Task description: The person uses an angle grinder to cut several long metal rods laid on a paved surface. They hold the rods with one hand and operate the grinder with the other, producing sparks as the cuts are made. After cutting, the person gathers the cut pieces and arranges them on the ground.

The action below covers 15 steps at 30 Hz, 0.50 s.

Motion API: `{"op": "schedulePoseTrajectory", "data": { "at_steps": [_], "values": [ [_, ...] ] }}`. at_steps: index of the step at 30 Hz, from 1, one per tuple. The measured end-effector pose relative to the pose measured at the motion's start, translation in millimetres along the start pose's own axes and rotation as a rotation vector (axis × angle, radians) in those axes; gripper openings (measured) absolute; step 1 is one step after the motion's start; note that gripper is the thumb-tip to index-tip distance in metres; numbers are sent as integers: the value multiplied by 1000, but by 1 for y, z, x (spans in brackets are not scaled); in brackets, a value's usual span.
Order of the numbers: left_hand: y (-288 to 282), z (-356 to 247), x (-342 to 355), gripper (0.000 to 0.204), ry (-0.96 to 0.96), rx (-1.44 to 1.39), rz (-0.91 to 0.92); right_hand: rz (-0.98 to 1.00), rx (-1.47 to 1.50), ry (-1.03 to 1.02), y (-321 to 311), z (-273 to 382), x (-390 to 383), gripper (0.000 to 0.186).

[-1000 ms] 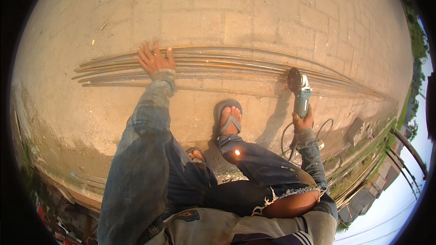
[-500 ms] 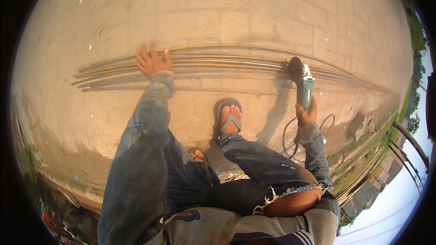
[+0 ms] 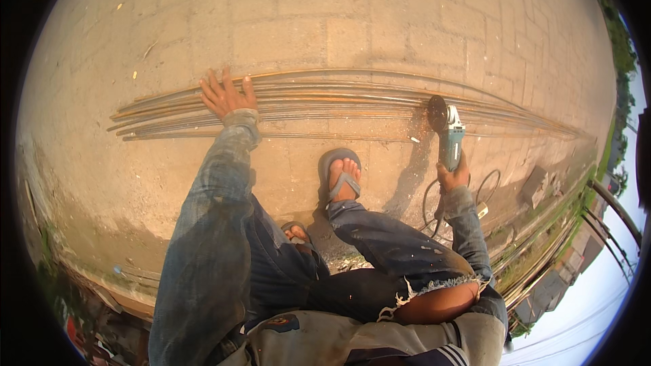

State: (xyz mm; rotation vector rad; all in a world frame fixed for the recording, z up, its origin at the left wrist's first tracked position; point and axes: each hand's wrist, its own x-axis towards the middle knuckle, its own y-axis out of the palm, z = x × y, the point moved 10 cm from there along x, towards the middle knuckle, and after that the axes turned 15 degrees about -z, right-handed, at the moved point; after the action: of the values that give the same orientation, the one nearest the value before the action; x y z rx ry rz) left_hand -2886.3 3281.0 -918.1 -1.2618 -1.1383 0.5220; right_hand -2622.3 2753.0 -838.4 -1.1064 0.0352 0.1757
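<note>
My left hand (image 3: 226, 95) rests on a bundle of long rusty steel rods (image 3: 346, 97) lying across the pavement, fingers spread over the left part. At the bundle's right part, my right hand (image 3: 453, 175) grips a green angle grinder (image 3: 451, 142) from below. Its dark disc (image 3: 437, 112) is at the rods, with small orange sparks beside it; exact contact is too small to tell. A black cable (image 3: 430, 215) loops below the grinder.
My sandalled foot (image 3: 344, 173) stands just below the rods on the paving (image 3: 285, 27). A broken block (image 3: 535, 183) lies at right. Bamboo-like poles (image 3: 536, 264) and a grassy edge run along the right rim; clutter fills the lower left.
My left hand has shifted slightly left. The grinder rose a little, then dipped back toward me from half a second ago. Sparks now show at the disc.
</note>
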Motion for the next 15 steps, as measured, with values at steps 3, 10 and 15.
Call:
{"op": "schedulePoseTrajectory", "data": {
  "at_steps": [3, 10, 15],
  "values": [
    [1, 1, -1, 55, 4, 7, 6, 22, -18, 40, 1, -5, -5, 66],
    [2, 2, -1, 56, -1, 19, 27, 46, -6, 18, 1, -4, -11, 65],
    [2, 1, -2, 56, 6, 25, 21, 43, 21, 63, 2, 3, 0, 66]
  ]
}}
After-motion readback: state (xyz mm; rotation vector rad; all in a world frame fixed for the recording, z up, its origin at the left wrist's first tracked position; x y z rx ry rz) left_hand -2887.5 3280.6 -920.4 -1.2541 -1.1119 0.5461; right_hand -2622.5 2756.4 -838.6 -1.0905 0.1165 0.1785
